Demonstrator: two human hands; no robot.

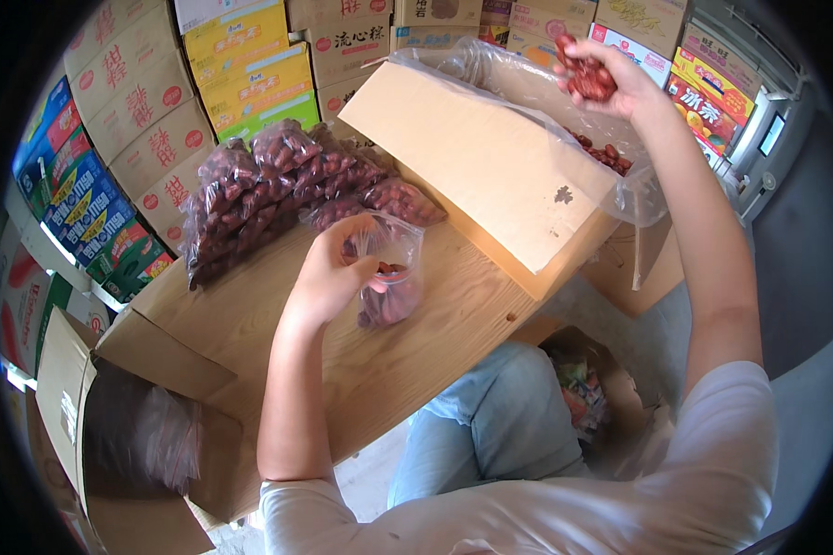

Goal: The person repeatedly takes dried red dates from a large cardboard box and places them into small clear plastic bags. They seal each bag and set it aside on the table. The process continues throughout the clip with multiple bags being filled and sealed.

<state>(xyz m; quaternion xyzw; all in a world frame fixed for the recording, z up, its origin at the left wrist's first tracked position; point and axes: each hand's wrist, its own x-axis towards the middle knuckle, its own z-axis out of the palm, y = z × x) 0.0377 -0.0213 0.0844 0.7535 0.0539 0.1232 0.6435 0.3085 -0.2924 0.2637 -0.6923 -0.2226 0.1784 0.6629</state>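
Observation:
With my left hand closed on its rim, a clear plastic bag stands on the wooden table, partly filled with dark red dates. My right hand is raised over the open carton at the upper right, its fingers wrapped round a handful of red dates. Below that hand, more loose dates lie inside the carton, which has a clear plastic liner. Left of the small bag, several filled bags of dates are piled up.
At the lower left an open cardboard box holds clear plastic bags. Stacked cartons line the back of the wooden table. Beside my knee, an open container on the floor holds wrappers.

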